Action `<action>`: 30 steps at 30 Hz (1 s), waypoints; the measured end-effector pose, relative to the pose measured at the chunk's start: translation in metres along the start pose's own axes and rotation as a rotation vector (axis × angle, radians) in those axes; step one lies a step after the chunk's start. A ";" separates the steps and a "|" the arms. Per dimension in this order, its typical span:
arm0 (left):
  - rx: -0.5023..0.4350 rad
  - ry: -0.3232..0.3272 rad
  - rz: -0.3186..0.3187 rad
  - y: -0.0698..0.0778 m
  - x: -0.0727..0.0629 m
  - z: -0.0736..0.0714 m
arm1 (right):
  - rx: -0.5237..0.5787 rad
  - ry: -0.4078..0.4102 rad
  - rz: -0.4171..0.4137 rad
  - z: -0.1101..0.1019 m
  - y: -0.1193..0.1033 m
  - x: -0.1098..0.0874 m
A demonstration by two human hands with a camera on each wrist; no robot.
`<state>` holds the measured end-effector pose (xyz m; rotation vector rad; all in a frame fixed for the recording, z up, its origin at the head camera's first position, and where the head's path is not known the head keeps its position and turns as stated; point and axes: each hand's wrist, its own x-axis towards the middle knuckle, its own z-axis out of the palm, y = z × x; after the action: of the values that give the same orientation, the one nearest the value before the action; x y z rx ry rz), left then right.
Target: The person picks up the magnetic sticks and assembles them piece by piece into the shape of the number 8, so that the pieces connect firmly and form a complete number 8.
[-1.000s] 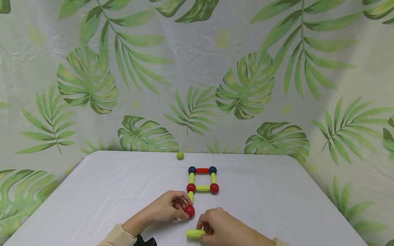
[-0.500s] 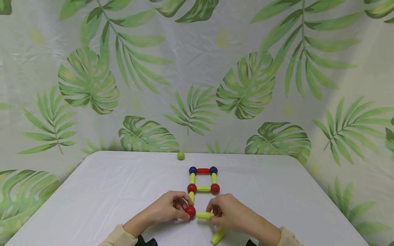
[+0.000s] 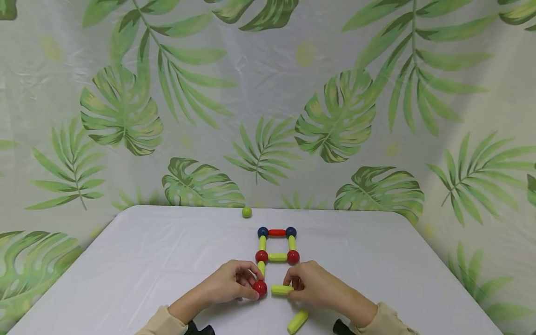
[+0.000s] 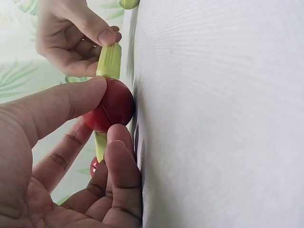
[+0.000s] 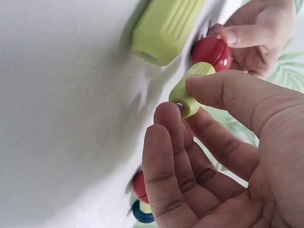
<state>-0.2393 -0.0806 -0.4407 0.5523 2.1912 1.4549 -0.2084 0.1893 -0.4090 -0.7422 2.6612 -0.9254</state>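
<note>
My left hand (image 3: 233,280) pinches a red ball (image 3: 260,289) between thumb and fingers on the table. A yellow-green magnetic rod (image 3: 261,268) runs from that ball back to a square of rods and balls. My right hand (image 3: 311,286) grips another yellow-green rod (image 3: 280,290) by its right end, level with the red ball. A narrow gap parts this rod from the ball in the head view. A metal tip shows in the held rod's near end (image 5: 180,106) in the right wrist view. The square has red balls (image 3: 293,257) in front and blue balls (image 3: 291,232) behind.
A loose yellow-green rod (image 3: 298,322) lies in front of my right hand. Near the back edge of the white table (image 3: 176,242) sits a small green ball (image 3: 246,212). A leaf-patterned cloth (image 3: 268,102) hangs behind the table.
My right hand has carried its rod away from the front edge to beside the red ball, then slightly right. A loose rod has come into sight below it. My left hand stays put.
</note>
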 end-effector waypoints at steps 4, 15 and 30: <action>-0.003 -0.002 -0.003 0.000 0.000 -0.001 | -0.002 -0.006 0.000 0.001 0.003 0.003; -0.003 -0.002 -0.010 0.003 -0.001 -0.001 | 0.012 -0.020 0.009 0.003 0.006 0.008; -0.008 -0.004 -0.008 0.002 -0.001 -0.001 | 0.017 -0.028 0.021 0.003 0.005 0.008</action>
<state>-0.2388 -0.0807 -0.4384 0.5425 2.1814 1.4568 -0.2155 0.1867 -0.4149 -0.7169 2.6282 -0.9249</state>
